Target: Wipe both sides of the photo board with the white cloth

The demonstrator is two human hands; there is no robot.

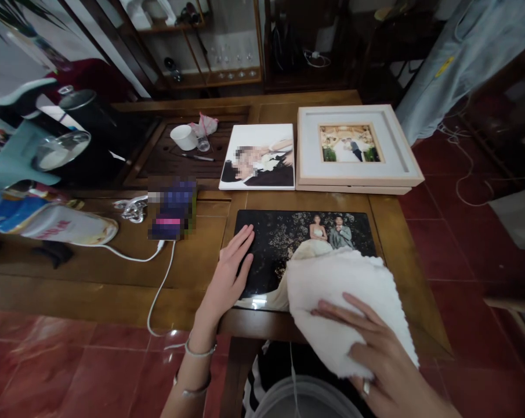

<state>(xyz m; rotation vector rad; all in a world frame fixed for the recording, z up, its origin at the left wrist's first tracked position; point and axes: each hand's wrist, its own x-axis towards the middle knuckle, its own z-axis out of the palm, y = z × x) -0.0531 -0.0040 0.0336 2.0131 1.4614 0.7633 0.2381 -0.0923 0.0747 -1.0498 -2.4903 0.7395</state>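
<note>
A dark glossy wedding photo panel [283, 238] lies flat on the wooden table [201, 261] just in front of me. My left hand [230, 273] rests open and flat on the panel's left edge, fingers stretched out. My right hand [375, 354] presses a white fluffy cloth [344, 290] onto the panel's lower right part, fingers spread over the cloth. Behind the panel lie a white-backed photo print [260, 158] and a pale wooden framed photo [355, 148], side by side.
A phone on a white charging cable [158, 290] lies left of the panel. Farther left are a plastic packet [57, 223], a kettle [82, 110] and a glass. A white cup [184, 137] sits on the tea tray [158, 157]. Red tiled floor surrounds the table.
</note>
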